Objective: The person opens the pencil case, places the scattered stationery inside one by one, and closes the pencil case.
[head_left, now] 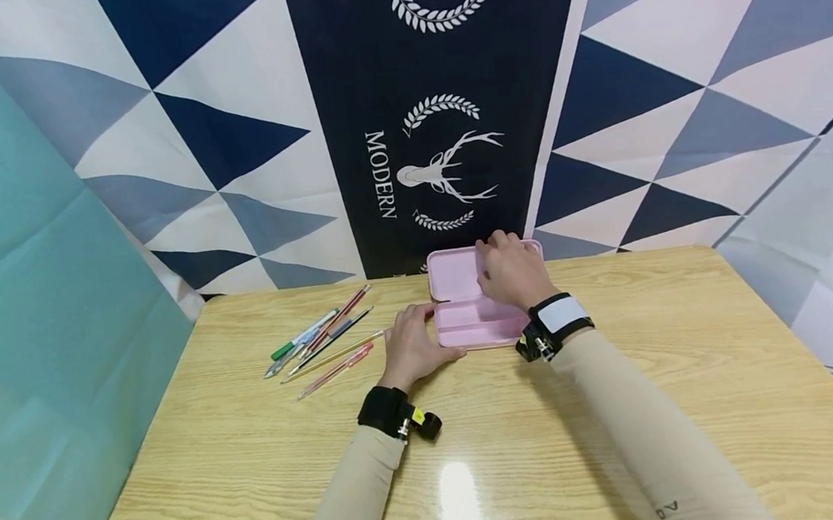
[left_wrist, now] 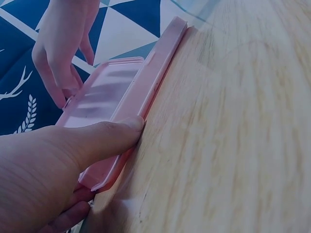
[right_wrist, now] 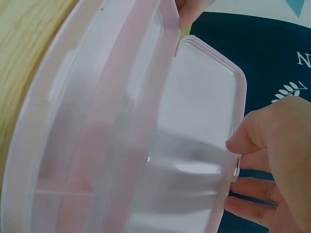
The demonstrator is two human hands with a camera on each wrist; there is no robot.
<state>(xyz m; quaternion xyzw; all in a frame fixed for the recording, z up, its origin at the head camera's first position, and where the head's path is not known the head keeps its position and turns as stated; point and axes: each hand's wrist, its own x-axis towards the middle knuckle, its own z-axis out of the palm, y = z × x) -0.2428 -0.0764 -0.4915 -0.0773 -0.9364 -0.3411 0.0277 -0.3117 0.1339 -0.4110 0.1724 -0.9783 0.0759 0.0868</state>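
A pink pencil case (head_left: 469, 336) lies open near the back of the table, its lid (head_left: 455, 273) leaning back toward the wall cloth. My left hand (head_left: 412, 348) grips the left end of the case's base. In the left wrist view, the thumb of that left hand (left_wrist: 73, 155) presses on the front rim of the case (left_wrist: 160, 60). My right hand (head_left: 516, 274) holds the lid's far edge. The right wrist view shows the thumb of the right hand (right_wrist: 286, 160) on the inner side of the lid (right_wrist: 194, 107), fingers at its outer edge. Long compartments run along the base (right_wrist: 97, 111).
Left of the case lie several pens and pencils, among them a green-capped marker (head_left: 285, 350), a pink pen (head_left: 337, 371) and a yellowish pencil (head_left: 335, 356). The wooden table (head_left: 542, 465) ends at a patterned cloth (head_left: 329, 134) right behind the case.
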